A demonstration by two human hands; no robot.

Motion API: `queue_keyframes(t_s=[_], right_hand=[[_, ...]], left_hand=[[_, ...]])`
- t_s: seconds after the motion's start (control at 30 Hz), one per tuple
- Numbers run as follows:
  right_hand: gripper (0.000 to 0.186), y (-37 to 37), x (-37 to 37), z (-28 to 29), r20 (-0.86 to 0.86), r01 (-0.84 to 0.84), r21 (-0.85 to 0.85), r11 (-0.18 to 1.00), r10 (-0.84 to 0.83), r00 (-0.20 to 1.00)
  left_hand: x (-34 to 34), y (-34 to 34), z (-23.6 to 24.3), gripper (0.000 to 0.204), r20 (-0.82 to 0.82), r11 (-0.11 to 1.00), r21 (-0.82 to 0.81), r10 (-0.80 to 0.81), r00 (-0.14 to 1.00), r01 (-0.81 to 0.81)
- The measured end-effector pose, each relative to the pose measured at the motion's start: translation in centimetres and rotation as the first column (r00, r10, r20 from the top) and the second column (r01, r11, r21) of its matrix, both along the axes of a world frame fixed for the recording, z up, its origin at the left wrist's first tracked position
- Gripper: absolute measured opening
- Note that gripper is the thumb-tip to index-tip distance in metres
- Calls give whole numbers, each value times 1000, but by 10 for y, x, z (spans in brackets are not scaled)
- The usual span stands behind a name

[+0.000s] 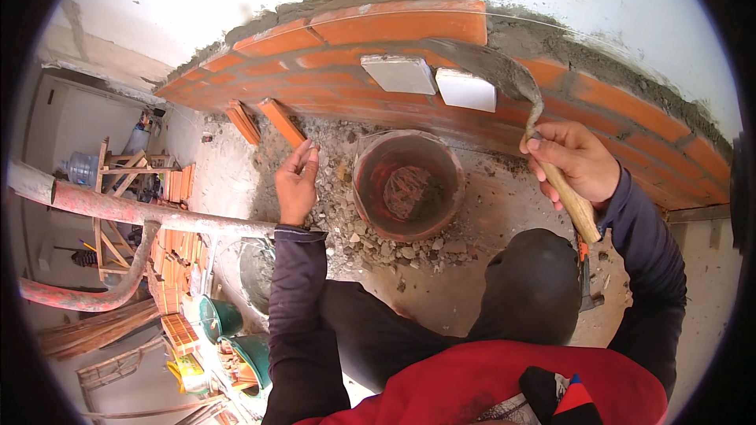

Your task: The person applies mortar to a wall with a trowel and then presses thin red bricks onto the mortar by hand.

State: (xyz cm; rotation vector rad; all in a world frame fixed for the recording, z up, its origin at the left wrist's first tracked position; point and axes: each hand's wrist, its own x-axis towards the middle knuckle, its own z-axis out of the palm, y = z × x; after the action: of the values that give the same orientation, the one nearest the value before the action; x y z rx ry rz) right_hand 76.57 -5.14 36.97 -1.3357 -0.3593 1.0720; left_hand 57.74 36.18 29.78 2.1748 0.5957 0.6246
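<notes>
The right hand [575, 161] has its fingers wrapped around the wooden handle of a trowel [504, 71], thumb on top where the handle meets the metal neck. The trowel's grey, mortar-smeared blade is in front of the brick wall [394, 27], beside two white tiles [466, 90]. The left hand [296, 193] is raised near a brick [281, 121] leaning at the wall's foot; its thumb and fingertips are close together, and I cannot tell whether they pinch anything. Between the hands, a bucket [437, 177] stands on the floor among rubble [394, 252].
</notes>
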Motion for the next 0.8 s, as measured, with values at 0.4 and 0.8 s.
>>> queue_keyframes(t_s=[0.4,0.8], right_hand=[[21,-68,27,-12,-76,1,28,1000,1,997],[15,-124,4,-62,93,-55,-58,997,61,994]], left_hand=[[6,-1,-21,37,-83,996,-62,60,995,-65],[11,12,-81,67,-527,992,-128,-51,848,-20]])
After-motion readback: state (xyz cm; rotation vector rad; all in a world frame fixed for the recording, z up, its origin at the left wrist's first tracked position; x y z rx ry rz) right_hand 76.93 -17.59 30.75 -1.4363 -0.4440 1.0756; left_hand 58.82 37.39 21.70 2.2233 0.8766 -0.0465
